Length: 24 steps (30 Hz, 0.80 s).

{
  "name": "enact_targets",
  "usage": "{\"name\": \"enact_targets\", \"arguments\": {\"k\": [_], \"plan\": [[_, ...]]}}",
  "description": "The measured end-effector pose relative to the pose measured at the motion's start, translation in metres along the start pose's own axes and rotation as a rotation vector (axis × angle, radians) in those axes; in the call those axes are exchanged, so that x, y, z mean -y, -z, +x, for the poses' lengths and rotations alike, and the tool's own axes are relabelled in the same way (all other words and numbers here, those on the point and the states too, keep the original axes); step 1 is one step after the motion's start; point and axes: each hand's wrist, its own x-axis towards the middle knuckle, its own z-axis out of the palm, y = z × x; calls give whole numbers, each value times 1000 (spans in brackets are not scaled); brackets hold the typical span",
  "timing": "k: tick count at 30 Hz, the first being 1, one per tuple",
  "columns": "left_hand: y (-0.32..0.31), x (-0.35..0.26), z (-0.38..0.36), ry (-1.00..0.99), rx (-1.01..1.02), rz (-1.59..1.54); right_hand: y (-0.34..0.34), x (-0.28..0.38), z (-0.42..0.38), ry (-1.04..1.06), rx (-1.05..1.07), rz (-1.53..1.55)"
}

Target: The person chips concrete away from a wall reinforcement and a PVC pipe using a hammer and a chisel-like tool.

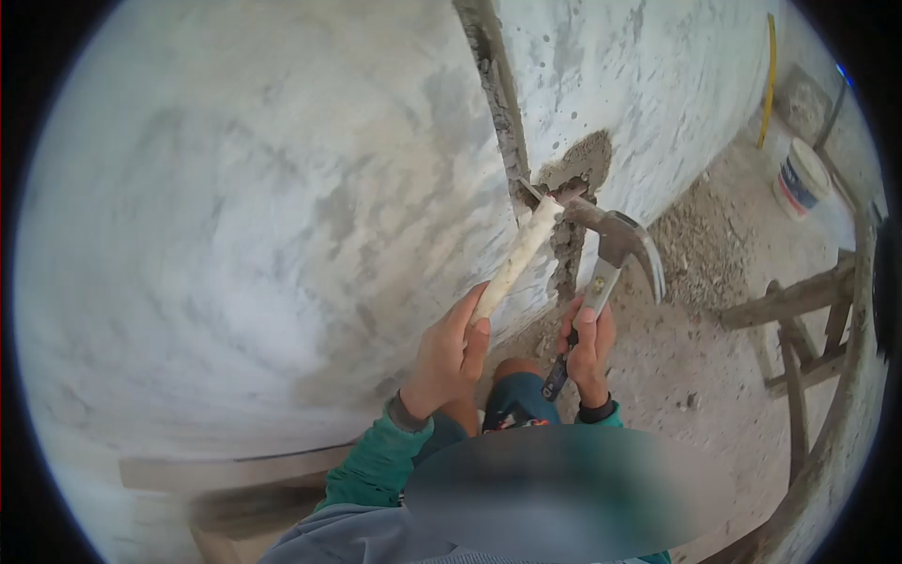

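My left hand point(451, 352) is wrapped round a pale, whitish tube or stick point(514, 264), which slants up to the right toward the wall point(376, 141). In my right hand point(590, 348) is a claw hammer point(615, 237), gripped by its handle with the claw pointing right. The hammer's head lies close to the upper end of the pale stick; whether they touch I cannot tell. Behind them, a rough broken cavity point(584, 162) opens in the plaster, and a narrow channel point(503, 94) runs up from it.
Rubble point(700, 240) lies on the floor along the wall's foot. A white bucket point(801, 179) stands at the upper right, near a yellow strip point(769, 80). Wooden trestle beams point(794, 299) are at the right. Boards point(225, 473) show at the lower left.
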Motion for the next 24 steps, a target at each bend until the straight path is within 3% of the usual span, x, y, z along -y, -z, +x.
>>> {"name": "enact_targets", "arguments": {"k": [2, 7, 9, 13, 15, 18, 20, 23, 24], "plan": [[19, -7, 11, -87, 29, 166, -15, 6, 1, -81, -58, 75], [69, -82, 49, -27, 282, 427, -49, 82, -6, -270, -207, 175], [88, -117, 66, -18, 405, 531, -64, 119, -10, -295, -304, 404], [110, -146, 106, -42, 670, 865, -101, 155, -30, -437, -602, 454], [113, -166, 129, -52, 778, 1025, -104, 169, -46, -694, -679, 510], [110, -173, 175, -81, 993, 1175, -120, 157, -71, -800, -672, 395], [107, -186, 209, -266, 1084, 1029, -121, 169, -74, -795, -673, 387], [78, -211, 266, -245, 1265, 1122, -127, 180, -79, -793, -669, 306], [67, -226, 281, -326, 1330, 1253, -129, 182, -78, -794, -666, 241]]}}
